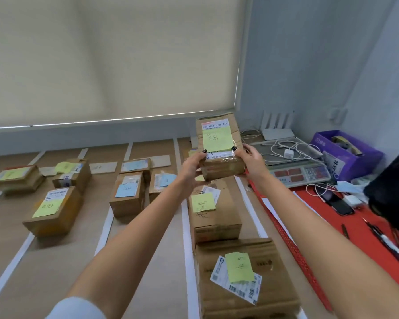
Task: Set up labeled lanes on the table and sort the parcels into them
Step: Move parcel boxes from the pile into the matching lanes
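Above the rightmost lane, head view: both hands hold one cardboard parcel (220, 146) in the air, over the far end of that lane. Left hand (192, 166) grips its left near edge, right hand (251, 163) the right near edge, fingers (245, 147) curled round the sides, thumbs on top. Parcel's long axis runs away from the person, tilted up at the far end. Both hands look equally near; lane lies straight below and ahead, so the coming move is probably a lowering onto the tabletop (55, 261) beyond the middle box (213, 212). Writing: shipping label on held parcel reads roughly "H431-00 049"; yellow sticky note (217, 137) has handwritten characters, not legible to me. Other parcels carry yellow or blue notes, unreadable. White tape strips (187, 226) divide lanes. Scale (300, 173) sits right.
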Demonstrator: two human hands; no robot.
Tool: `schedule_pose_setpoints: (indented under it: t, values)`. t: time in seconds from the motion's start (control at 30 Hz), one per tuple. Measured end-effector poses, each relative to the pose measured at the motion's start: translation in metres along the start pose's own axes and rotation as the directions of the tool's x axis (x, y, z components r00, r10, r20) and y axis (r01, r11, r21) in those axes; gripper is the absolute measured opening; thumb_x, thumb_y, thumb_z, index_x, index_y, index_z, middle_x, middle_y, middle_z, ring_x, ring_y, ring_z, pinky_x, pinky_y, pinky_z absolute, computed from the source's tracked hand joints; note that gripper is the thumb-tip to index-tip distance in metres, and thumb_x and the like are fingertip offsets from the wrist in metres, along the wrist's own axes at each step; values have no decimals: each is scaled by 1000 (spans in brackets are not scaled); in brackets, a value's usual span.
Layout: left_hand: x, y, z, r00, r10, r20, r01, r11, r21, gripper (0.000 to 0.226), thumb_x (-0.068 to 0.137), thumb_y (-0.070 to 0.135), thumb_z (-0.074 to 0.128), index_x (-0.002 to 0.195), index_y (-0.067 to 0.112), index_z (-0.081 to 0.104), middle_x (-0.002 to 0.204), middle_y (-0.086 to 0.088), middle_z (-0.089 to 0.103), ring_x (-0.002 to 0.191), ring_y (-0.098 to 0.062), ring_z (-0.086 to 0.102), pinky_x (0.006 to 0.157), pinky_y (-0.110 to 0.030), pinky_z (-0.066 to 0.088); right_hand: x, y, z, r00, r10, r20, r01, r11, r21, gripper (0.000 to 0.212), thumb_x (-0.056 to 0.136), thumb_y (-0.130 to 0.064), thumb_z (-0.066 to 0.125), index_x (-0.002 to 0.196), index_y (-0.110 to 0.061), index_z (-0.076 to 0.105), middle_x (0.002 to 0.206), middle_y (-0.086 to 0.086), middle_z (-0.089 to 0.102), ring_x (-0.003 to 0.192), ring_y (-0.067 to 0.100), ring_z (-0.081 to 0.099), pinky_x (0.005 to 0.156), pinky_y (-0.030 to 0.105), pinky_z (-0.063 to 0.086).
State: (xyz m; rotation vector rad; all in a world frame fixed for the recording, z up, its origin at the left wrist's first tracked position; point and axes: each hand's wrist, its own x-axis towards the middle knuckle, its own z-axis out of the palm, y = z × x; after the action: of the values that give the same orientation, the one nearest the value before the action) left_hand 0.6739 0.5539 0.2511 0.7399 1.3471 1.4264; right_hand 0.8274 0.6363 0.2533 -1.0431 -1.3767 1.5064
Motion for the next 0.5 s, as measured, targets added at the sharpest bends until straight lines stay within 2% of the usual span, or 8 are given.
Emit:
schedule_pose_setpoints:
  t: [0.1,0.27,0.43,0.5]
  values:
    - [16,-1,42,999,-2,-51,0,999,-35,17,91,32,51,97,17,58,108,-11,56,103,-27,53,87,-51,52,19,-8,-38,999,9,51,-9,1000,-6,55,84,-28,61,135,-23,42,124,6,58,96,21,63,59,29,54]
    - [33,-5,94,996,-8,-91,8,1000,-2,16,90,33,50,98,22,59,115,-13,57,107,-28,53,88,-52,52,44,-14,-90,994,38,101,-38,999,-1,54,86,-26,59,137,-22,41,119,4,59,88,14,63,60,29,55]
    - [55,-5,123,989,-15,-148,15,1000,0,11,91,31,51,92,23,58,108,-9,57,102,-25,54,78,-45,54,69,-11,-114,993,45,111,-48,999,17,55,86,-25,59,137,-21,39,119,4,59,94,18,62,79,41,55]
    - [65,-4,126,988,-21,-156,23,1000,14,10,91,31,51,92,25,58,108,-9,58,103,-25,54,82,-47,54,79,-8,-117,991,60,120,-65,997,38,56,86,-26,59,137,-21,39,119,3,58,93,17,62,76,39,56]
